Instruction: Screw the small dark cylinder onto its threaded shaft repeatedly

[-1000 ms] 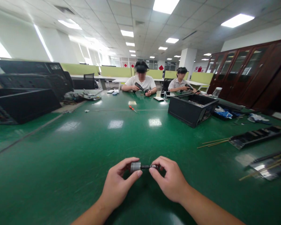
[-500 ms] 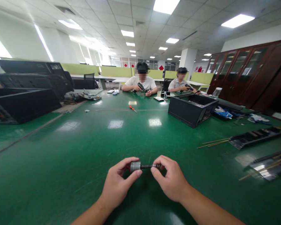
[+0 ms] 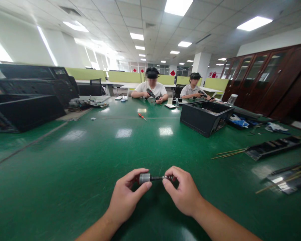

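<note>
My left hand [image 3: 126, 194] grips a short grey metal cylinder [image 3: 144, 178], thumb in front and fingers curled behind it. From the cylinder's right end runs a thin dark shaft [image 3: 156, 178]. At the shaft's far end, my right hand [image 3: 183, 192] pinches a small metal piece [image 3: 168, 177] between thumb and fingers; it looks ringed or coiled, and the fingers partly cover it. Cylinder and shaft lie nearly level, held just over the green table [image 3: 100, 154]. The exact kind of this part cannot be made out.
An orange screwdriver [image 3: 141, 116] lies mid-table. A black computer case [image 3: 199, 118] stands to the right, near long trays [image 3: 273, 147] with thin rods. More black cases [image 3: 27, 112] and circuit boards [image 3: 97, 103] are at left. Two people [image 3: 150, 88] across the table hold power drills.
My right fingertips have shifted very slightly to the right along the small metal piece. My left hand and the cylinder stay in place.
</note>
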`<state>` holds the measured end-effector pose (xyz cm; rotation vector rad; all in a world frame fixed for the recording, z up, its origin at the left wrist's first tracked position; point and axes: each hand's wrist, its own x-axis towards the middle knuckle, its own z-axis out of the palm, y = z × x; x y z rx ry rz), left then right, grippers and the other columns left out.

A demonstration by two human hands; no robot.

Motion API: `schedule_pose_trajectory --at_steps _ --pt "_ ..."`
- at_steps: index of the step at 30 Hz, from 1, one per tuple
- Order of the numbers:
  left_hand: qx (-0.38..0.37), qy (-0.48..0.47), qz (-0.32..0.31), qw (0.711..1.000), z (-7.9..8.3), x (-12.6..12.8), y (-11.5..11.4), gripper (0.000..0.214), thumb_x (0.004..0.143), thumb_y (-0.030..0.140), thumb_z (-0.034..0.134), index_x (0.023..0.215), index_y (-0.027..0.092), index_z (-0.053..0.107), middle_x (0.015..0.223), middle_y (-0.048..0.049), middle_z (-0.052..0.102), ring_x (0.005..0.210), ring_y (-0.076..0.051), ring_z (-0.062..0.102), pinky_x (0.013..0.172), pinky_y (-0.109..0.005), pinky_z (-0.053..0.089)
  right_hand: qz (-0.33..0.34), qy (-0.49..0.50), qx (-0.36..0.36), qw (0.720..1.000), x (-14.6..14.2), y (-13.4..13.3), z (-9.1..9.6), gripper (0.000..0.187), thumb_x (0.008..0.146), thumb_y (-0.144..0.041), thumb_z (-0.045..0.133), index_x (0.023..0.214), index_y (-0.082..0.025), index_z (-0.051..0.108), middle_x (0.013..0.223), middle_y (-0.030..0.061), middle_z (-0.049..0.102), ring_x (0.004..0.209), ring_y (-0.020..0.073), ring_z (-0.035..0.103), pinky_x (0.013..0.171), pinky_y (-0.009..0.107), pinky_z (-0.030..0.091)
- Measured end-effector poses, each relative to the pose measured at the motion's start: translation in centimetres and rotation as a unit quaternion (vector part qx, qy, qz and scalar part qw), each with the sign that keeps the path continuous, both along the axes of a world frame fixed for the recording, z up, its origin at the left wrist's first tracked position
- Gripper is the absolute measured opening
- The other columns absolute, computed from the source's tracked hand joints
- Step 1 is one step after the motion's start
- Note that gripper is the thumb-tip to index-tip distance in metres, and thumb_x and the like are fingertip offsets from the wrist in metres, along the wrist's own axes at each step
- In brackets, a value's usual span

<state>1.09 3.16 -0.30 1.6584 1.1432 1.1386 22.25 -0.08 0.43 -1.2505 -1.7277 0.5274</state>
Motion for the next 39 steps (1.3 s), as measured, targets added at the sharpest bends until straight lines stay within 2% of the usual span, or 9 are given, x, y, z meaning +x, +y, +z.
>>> schedule_pose_trajectory --at_steps 16,24,28,32,36,39 --pt "-0.015 -0.005 -0.002 1.0 -0.1 -0.2 0.0 0.038 0.074 0.039 0.079 0.106 0.019 0.071 0.101 -0.007 0.075 0.093 -0.024 0.071 0.09 -0.032 0.055 -0.004 0.002 -0.002 1.0 0.0 -0.1 0.1 0.009 0.087 -0.021 0.06 0.078 -0.019 0.06 0.075 -0.0011 0.059 0.071 0.0146 0.055 0.065 0.026 0.037" --pt "-0.033 -0.034 0.001 0.999 0.3 0.2 0.2 0.037 0.073 0.039 0.08 0.102 0.019 0.07 0.095 -0.0054 0.074 0.088 -0.021 0.069 0.083 -0.028 0.053 -0.033 0.024 0.017 0.999 0.2 0.1 -0.2 0.014 0.088 -0.024 0.059 0.075 -0.018 0.058 0.071 -0.0013 0.056 0.069 0.0146 0.052 0.065 0.026 0.036" --pt "-0.052 -0.102 0.011 0.993 0.3 0.3 0.6 0.038 0.071 0.036 0.083 0.101 0.019 0.066 0.093 -0.0031 0.07 0.086 -0.018 0.066 0.079 -0.024 0.053 -0.02 0.088 0.033 0.995 0.5 0.1 -0.4 0.026 0.095 -0.031 0.054 0.073 -0.018 0.057 0.07 -0.0001 0.055 0.069 0.0152 0.052 0.066 0.027 0.037" --pt "-0.062 -0.185 0.045 0.98 -0.1 0.1 1.3 0.041 0.064 0.031 0.088 0.088 0.02 0.056 0.093 0.001 0.067 0.083 -0.013 0.062 0.075 -0.02 0.05 0.01 0.213 0.024 0.977 0.6 0.6 -0.8 0.046 0.103 -0.043 0.039 0.065 -0.019 0.051 0.065 0.0011 0.054 0.065 0.016 0.052 0.065 0.028 0.038" --pt "-0.074 -0.215 0.084 0.97 -0.2 -0.4 1.9 0.048 0.061 0.032 0.089 0.067 0.017 0.044 0.09 0.0006 0.067 0.084 -0.012 0.059 0.076 -0.017 0.046 -0.004 0.292 -0.007 0.956 0.8 1.4 -1.2 0.053 0.102 -0.053 0.039 0.061 -0.021 0.047 0.06 0.0018 0.055 0.064 0.0165 0.051 0.067 0.029 0.04" --pt "-0.066 -0.217 0.109 0.968 0.7 -1.0 2.0 0.049 0.061 0.038 0.09 0.064 0.017 0.047 0.09 -0.0009 0.07 0.092 -0.014 0.062 0.083 -0.018 0.046 -0.006 0.304 -0.027 0.952 0.8 1.8 -1.3 0.055 0.1 -0.058 0.041 0.06 -0.021 0.048 0.059 0.0022 0.056 0.063 0.0168 0.053 0.067 0.03 0.04"
